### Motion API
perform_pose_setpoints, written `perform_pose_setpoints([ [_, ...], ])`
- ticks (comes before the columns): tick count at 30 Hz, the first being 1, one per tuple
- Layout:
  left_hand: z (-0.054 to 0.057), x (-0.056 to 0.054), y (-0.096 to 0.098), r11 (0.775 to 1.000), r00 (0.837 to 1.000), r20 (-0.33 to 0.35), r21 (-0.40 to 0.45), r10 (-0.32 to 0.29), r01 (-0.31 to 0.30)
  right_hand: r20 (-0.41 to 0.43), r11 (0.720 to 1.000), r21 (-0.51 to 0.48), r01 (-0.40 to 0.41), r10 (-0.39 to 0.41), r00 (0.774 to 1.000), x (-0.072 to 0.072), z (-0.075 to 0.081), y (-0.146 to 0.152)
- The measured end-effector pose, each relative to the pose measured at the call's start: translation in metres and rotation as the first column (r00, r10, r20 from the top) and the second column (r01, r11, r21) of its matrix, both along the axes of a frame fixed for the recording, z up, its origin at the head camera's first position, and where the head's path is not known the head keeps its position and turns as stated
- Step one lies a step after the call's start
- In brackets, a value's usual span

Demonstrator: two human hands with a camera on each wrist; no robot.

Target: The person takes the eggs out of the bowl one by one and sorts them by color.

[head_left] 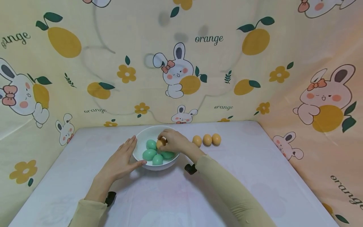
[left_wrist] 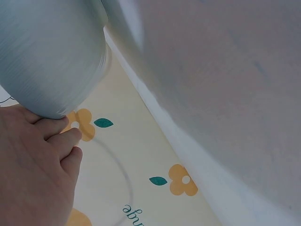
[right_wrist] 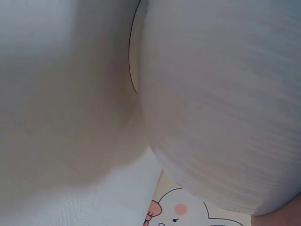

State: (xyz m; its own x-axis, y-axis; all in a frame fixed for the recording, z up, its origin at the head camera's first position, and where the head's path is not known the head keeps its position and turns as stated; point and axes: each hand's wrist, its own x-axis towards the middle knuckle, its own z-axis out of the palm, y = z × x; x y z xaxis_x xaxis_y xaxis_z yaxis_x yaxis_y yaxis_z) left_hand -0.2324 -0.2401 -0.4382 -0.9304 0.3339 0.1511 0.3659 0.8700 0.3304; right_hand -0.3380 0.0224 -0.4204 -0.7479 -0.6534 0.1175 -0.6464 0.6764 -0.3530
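Note:
In the head view a white bowl (head_left: 143, 135) with several green eggs (head_left: 149, 154) inside stands near the back of the table. My right hand (head_left: 175, 141) reaches over its right rim and pinches an orange-brown egg (head_left: 161, 143) among the green ones. With fingers straight, my left hand (head_left: 120, 160) rests against the bowl's left side, the thumb at the front rim. In the left wrist view the left hand (left_wrist: 37, 165) touches the outer wall of the bowl (left_wrist: 51, 56). The bowl's wall (right_wrist: 221, 103) fills much of the right wrist view, where only a sliver of the hand shows.
Three more orange-brown eggs (head_left: 207, 139) lie in a row on the table to the right of the bowl. A pale cloth covers the table (head_left: 164, 201). Behind it hangs a curtain (head_left: 127, 104) printed with rabbits and oranges. A small black device (head_left: 190, 169) sits at the right wrist.

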Motion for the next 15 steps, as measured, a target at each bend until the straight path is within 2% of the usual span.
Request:
perform_pose_setpoints([
  [15,0.0015,0.0011,0.0010,1.000,1.000,-0.011,0.015,-0.011,0.011,-0.030,0.987,-0.157,-0.020,0.016,0.999,0.0100,0.0097,0.0101],
])
